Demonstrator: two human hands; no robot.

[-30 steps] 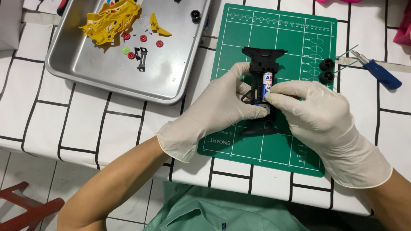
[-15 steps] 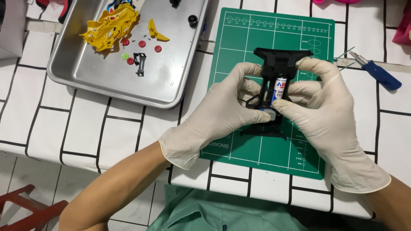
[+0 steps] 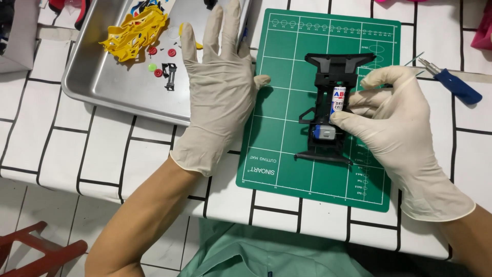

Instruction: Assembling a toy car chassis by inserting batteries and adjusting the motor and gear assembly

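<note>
A black toy car chassis lies on a green cutting mat, with a white battery and a small grey motor seated in it. My right hand, in a white glove, grips the chassis from the right, fingers on the battery. My left hand, also gloved, hovers flat and open with fingers spread over the mat's left edge and the right rim of a metal tray, holding nothing.
The tray holds a yellow plastic car body, small red wheels, a green part and a black piece. A blue-handled screwdriver lies right of the mat. A red object shows below the tiled table's edge.
My left hand has let go of the chassis and moved left and up toward the tray, opening flat. My right hand stays on the chassis.
</note>
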